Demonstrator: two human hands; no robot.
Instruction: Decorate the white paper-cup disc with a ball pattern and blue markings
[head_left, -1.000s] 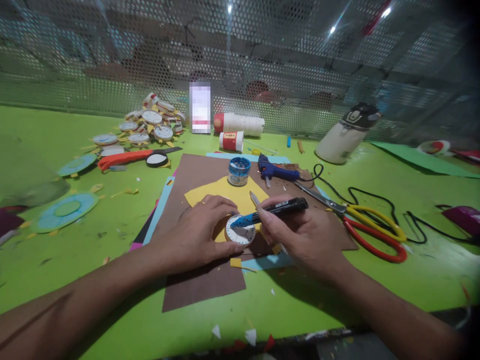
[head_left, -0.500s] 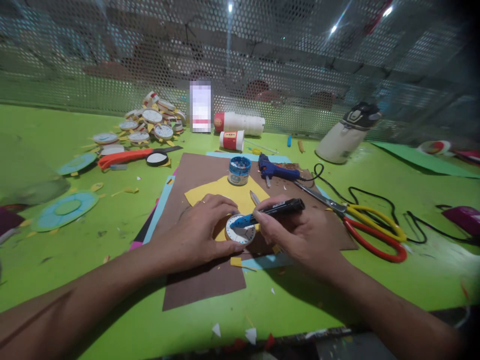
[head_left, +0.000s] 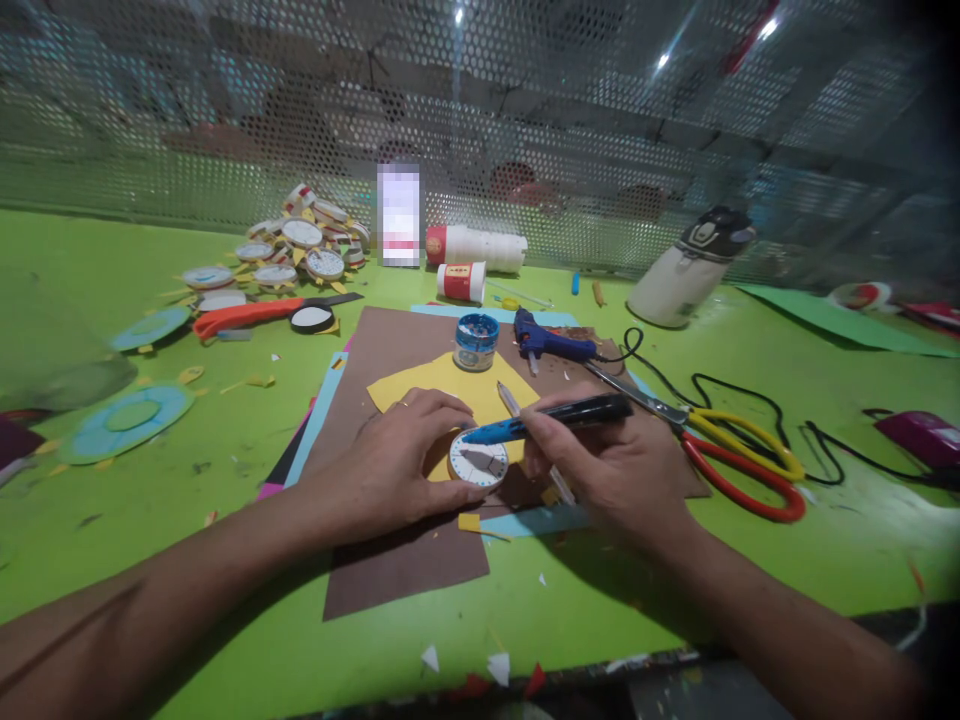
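My left hand [head_left: 405, 450] has its thumb and fingers curled around a small round disc [head_left: 478, 470], white on top with blue marks near its rim and thin dark lines, like a clock face. My right hand [head_left: 607, 460] grips a marker [head_left: 581, 411] with a black barrel and a blue-stained front end. Its tip points left over the upper part of the disc; whether it touches cannot be made out. Under the right hand lies a slim pen [head_left: 506, 396]. Yellow paper [head_left: 416, 380] and brown sheets [head_left: 409, 560] are beneath the disc.
Beyond the hands stand a blue paint jar [head_left: 475, 352] and a blue glue gun [head_left: 551, 340]. Large scissors [head_left: 739, 450] lie right. At left are a cutter knife [head_left: 251, 315], a pile of similar discs [head_left: 300, 240] and a blue paper ring [head_left: 90, 430]. Paper cups [head_left: 461, 283] lie behind.
My right hand has moved slightly right and tilted the marker flatter, its tip shifting up on the disc. More of the slim pen shows. My left hand stays on the disc.
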